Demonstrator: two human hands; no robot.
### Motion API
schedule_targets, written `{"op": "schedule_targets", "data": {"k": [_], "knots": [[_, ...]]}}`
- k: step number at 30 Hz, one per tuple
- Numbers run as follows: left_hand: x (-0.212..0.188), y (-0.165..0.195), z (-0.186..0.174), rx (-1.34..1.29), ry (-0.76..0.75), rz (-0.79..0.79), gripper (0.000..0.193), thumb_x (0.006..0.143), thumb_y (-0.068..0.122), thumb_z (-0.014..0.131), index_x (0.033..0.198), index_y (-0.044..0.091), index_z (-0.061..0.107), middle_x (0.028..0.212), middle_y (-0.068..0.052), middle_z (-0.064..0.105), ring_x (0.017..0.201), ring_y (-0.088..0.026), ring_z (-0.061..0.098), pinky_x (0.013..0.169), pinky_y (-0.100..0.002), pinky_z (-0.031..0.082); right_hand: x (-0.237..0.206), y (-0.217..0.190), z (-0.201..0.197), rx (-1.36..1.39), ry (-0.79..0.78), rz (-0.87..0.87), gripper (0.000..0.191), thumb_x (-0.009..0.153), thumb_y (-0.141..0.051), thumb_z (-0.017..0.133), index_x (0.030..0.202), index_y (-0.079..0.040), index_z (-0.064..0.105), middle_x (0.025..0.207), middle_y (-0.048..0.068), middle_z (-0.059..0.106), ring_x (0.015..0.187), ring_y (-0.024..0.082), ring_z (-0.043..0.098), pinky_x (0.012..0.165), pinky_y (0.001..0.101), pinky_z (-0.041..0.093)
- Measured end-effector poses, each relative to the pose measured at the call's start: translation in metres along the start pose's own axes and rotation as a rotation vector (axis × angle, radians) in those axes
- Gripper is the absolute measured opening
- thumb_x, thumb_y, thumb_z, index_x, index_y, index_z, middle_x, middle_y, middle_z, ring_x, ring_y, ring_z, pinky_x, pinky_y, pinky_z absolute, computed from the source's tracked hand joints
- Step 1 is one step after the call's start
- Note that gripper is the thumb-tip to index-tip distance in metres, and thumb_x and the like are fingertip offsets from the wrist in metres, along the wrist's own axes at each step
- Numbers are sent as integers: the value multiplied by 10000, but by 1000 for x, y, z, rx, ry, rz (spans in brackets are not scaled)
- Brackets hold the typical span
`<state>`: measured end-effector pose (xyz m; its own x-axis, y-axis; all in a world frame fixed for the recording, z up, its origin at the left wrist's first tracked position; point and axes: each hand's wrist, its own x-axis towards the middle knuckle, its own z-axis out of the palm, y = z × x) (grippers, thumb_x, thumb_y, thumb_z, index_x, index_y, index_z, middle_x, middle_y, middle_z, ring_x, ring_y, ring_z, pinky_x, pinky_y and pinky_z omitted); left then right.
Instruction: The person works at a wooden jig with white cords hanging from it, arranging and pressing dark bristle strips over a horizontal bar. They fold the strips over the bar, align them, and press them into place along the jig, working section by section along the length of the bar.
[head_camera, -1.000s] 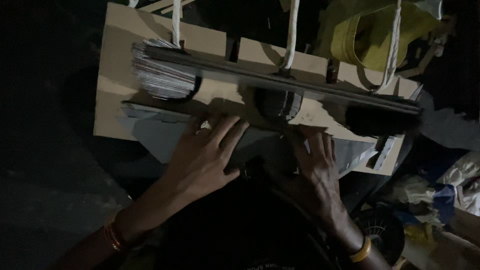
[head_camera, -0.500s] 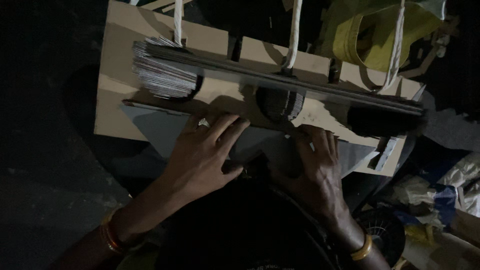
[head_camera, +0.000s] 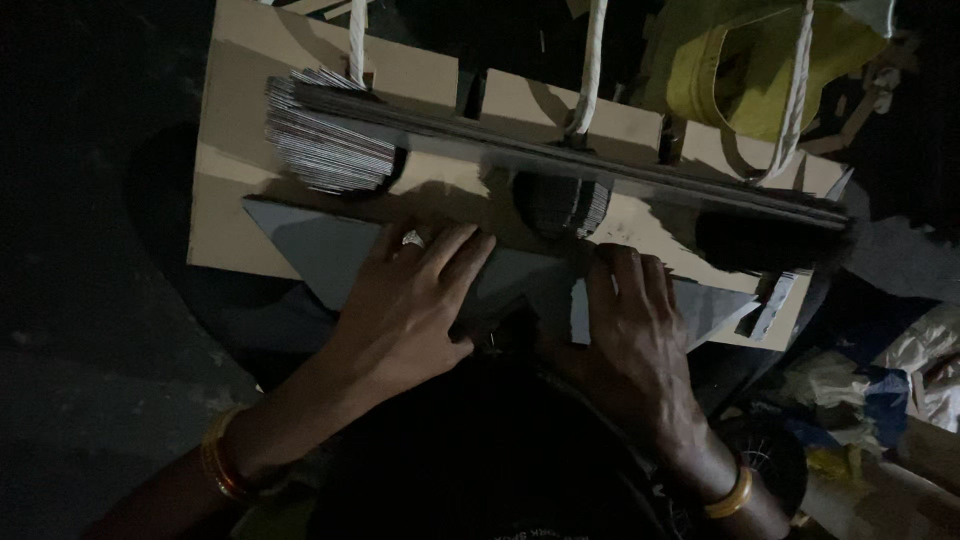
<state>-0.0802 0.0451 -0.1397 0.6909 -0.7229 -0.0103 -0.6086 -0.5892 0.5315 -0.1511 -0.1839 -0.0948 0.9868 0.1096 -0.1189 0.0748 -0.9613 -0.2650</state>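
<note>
Pressing down, you had both hands flat on a grey triangular sheet (head_camera: 320, 250) that lay across a tan cardboard board (head_camera: 235, 150) in front of you. Your left hand (head_camera: 410, 305) was spread open, palm down, fingers pointing toward one o'clock, with a ring on one finger; it gripped nothing and simply rested on the grey sheet near its middle. Your right hand (head_camera: 630, 335) was open too, palm down, fingers pointing toward twelve o'clock, lying on the same sheet at three o'clock from the left hand, the two hands near each other but apart. A narrow pale strip (head_camera: 579, 312) showed just beside your right index finger; whether the finger touched it I cannot tell. At twelve o'clock from your hands a long dark bar (head_camera: 640, 180) ran slantwise across the board, hung on white cords (head_camera: 592, 60). A thick stack of thin sheets (head_camera: 325, 140) sat at the bar's eleven o'clock end, and a smaller dark bundle (head_camera: 565, 205) lay under its middle. You wore gold bangles (head_camera: 222, 465) on the left wrist and a gold bangle (head_camera: 735, 492) on the right. A yellow bag (head_camera: 760, 70) lay at one o'clock beyond the board, and crumpled wrappers (head_camera: 880, 385) lay at four o'clock.
</note>
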Motion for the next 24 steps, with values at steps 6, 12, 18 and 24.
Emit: {"op": "schedule_targets", "data": {"k": [6, 12, 18, 24], "knots": [[1, 4, -5, 84, -18, 3, 922, 612, 353, 937, 1381, 5, 567, 1342, -159, 464, 1242, -374, 548, 1156, -571, 374, 3, 0, 1, -61, 3, -58, 800, 701, -433, 828, 1189, 151, 581, 1176, 267, 553, 1059, 413, 556, 853, 494, 522], [5, 7, -2, 126, -9, 22, 1041, 587, 524, 928, 1424, 40, 543, 1361, -191, 433, 1240, -389, 540, 1040, -596, 416, 5, 2, 5, -135, 27, -62, 824, 713, -507, 842, 1169, 129, 586, 1146, 250, 556, 1031, 396, 558, 835, 502, 519], [9, 12, 4, 234, 93, 102, 980, 672, 614, 835, 1420, 45, 556, 1337, -213, 495, 1096, -418, 664, 988, -654, 423, 8, 4, -7, -73, -12, -5, 803, 760, -524, 827, 1164, 127, 587, 1131, 249, 557, 1029, 400, 563, 847, 510, 509], [4, 7, 16, 162, 184, 136, 710, 886, 497, 753, 1384, 12, 606, 1380, -236, 506, 863, -297, 685, 1075, -694, 430, -19, 34, 9, 47, 112, -80, 778, 790, -453, 839, 1282, 93, 585, 1215, 211, 583, 1128, 419, 584, 941, 521, 490]]}}
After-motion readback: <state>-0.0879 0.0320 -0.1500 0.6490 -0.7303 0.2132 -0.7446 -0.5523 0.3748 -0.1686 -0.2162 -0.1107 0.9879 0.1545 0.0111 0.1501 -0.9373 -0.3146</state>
